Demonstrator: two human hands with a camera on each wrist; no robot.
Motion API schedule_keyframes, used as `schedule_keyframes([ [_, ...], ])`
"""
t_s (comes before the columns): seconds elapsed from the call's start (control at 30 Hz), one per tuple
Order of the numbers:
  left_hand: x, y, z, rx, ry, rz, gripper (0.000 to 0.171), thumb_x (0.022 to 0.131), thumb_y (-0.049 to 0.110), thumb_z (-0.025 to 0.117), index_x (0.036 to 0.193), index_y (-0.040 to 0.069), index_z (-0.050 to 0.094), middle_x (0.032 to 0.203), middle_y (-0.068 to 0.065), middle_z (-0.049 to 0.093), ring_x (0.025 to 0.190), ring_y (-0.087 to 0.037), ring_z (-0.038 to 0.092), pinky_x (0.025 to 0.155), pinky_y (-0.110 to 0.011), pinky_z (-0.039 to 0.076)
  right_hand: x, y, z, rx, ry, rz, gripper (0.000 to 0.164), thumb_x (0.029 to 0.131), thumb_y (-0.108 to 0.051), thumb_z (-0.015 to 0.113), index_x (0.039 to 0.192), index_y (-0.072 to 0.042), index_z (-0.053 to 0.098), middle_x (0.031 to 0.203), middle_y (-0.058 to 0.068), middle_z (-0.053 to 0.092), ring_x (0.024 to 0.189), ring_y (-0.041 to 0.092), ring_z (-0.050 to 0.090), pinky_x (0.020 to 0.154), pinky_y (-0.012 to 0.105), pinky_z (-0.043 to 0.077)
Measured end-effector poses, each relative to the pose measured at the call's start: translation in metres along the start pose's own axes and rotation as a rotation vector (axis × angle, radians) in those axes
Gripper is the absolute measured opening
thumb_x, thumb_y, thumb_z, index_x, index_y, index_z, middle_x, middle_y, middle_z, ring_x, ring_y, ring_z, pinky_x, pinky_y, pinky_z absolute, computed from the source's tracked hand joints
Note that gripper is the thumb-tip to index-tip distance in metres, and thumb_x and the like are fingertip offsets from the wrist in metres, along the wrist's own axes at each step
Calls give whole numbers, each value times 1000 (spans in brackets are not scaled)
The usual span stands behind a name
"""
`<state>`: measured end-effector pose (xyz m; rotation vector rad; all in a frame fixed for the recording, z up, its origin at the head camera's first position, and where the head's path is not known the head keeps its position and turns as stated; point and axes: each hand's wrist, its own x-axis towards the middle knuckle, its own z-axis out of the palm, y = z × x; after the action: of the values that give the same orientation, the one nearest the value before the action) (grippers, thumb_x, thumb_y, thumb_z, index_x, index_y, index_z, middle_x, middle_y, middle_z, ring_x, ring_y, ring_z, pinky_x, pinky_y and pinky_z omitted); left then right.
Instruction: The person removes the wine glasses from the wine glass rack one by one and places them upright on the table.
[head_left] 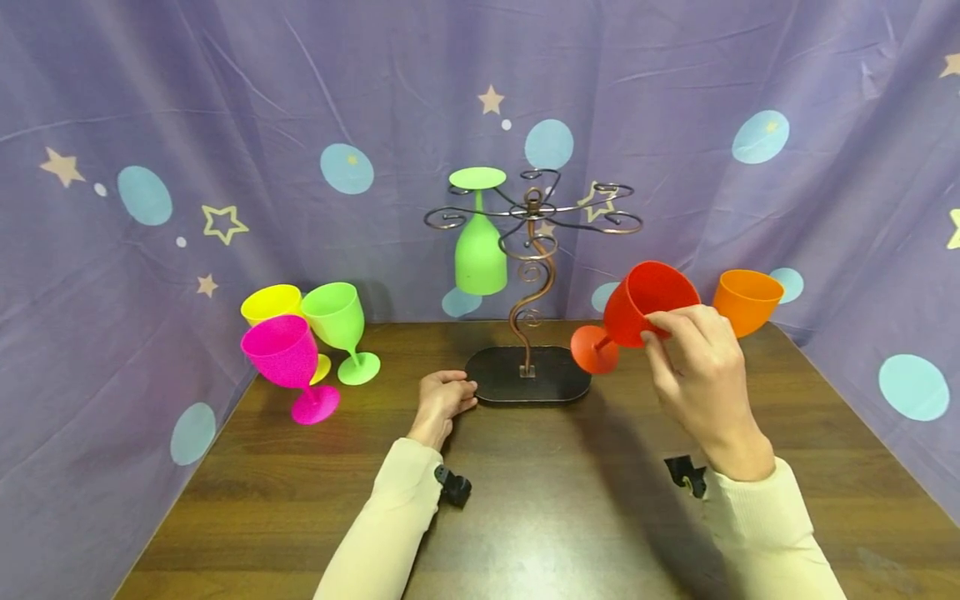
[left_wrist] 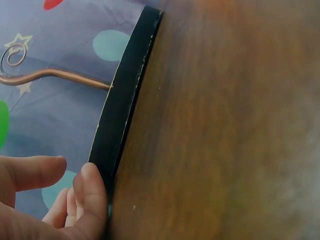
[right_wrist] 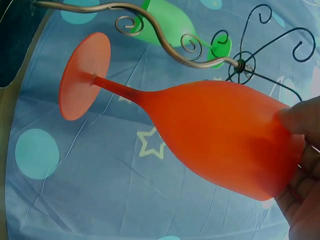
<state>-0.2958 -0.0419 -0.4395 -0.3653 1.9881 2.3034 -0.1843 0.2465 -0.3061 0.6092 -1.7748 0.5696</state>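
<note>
My right hand (head_left: 701, 379) pinches a red goblet (head_left: 622, 312) by its rim, holding it tilted in the air with the foot toward the lower left. In the right wrist view the red goblet (right_wrist: 220, 135) spans the middle, its rim between thumb and fingers. A metal glass rack (head_left: 536, 275) with curled arms stands on a black oval base (head_left: 528, 375). My left hand (head_left: 444, 400) rests on the table at the base's left end. Its fingertips touch the base edge in the left wrist view, thumb apart. One green goblet (head_left: 480, 250) hangs upside down from a rack arm.
On the left of the table (head_left: 525, 500) stand a yellow goblet (head_left: 272, 302), a second green goblet (head_left: 336, 317) and a magenta goblet (head_left: 283, 354). An orange goblet (head_left: 748, 298) stands at the back right, partly behind my right hand. A purple curtain (head_left: 405, 100) encloses the table.
</note>
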Motion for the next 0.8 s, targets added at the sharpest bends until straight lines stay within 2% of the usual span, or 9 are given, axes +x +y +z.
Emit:
schedule_keyframes([
  [0.2, 5, 0, -3, -18, 7, -56, 39, 79, -17, 62, 117, -15, 53, 87, -20, 62, 64, -19, 65, 71, -35, 57, -4, 9, 0, -32, -34, 27, 13, 81, -1, 64, 93, 5, 67, 83, 17, 60, 77, 35, 53, 71, 44, 37],
  [0.33, 7, 0, -5, -5, -1, -76, 40, 78, -18, 62, 117, -14, 55, 85, -18, 62, 64, -19, 65, 71, -36, 57, -6, 16, 1, -53, -56, 43, 14, 80, 2, 65, 93, 5, 67, 83, 16, 60, 77, 34, 53, 70, 44, 37],
  [0.57, 8, 0, -7, 20, -16, -43, 38, 78, -19, 63, 114, -15, 55, 85, -20, 62, 63, -18, 63, 67, -35, 57, -10, 30, 2, -67, -74, 81, 16, 79, 2, 67, 95, 4, 67, 84, 18, 60, 79, 35, 53, 71, 46, 36],
  [0.8, 9, 0, -8, 58, -6, -41, 35, 77, -18, 65, 110, -14, 57, 82, -20, 62, 61, -19, 64, 66, -35, 57, -13, 48, 4, -103, -109, 106, 16, 79, 4, 66, 94, 4, 66, 83, 17, 59, 78, 34, 52, 71, 46, 36],
])
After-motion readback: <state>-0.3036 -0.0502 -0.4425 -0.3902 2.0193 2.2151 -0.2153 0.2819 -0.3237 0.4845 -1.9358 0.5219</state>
